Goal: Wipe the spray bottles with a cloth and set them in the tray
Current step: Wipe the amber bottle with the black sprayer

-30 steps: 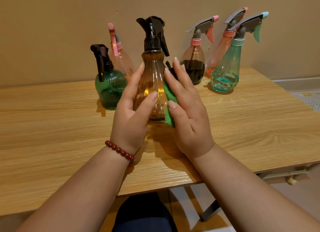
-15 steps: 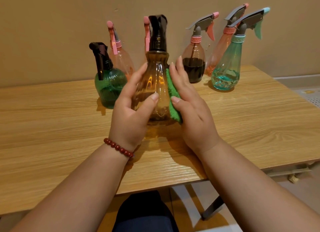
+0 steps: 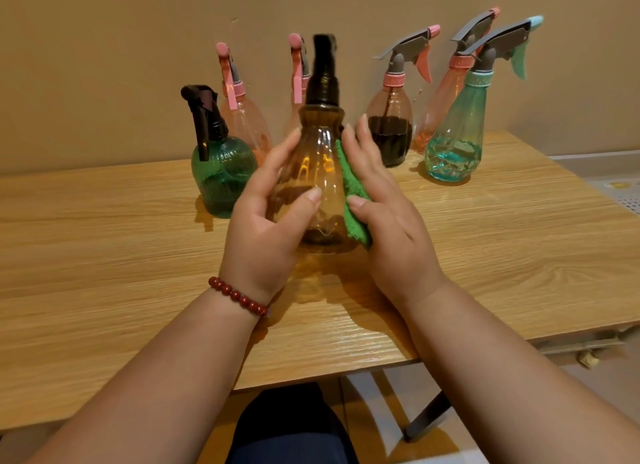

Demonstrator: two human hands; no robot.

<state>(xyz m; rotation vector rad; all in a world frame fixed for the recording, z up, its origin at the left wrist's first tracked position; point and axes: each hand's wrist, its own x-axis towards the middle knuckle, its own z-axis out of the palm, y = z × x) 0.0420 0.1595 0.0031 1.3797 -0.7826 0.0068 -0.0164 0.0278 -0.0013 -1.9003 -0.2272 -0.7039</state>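
Two bare forearms reach in from the near edge toward the amber spray bottle, which serves as the reference for every entry. Nearest, below and before it: a lap in dark cloth under the edge of the wooden table. Next: a red bead bracelet on the left wrist. The left hand grips the bottle's left side, with its fingers curved round the far flank and its thumb laid across the front of the belly. The right hand lies on the bottle's right side, fingers straight and close together, and presses a green cloth flat against the plastic, the thumb tip resting on the cloth. The amber spray bottle itself is upright with a slight lean, over the middle of the table and between both palms. Its black spray head is blurred, and whether its base touches the wood cannot be told. Behind it to the left stands a round green bottle with a black trigger. Farther back on that side is a pink bottle. Straight behind it, mostly hidden, only the pink top of a second pink bottle shows. Behind it to the right is a clear bottle holding dark liquid. Farther right stands a teal bottle with a grey trigger head, and a tall pink bottle is just behind that one. Last is a plain tan wall, which backs the whole row.
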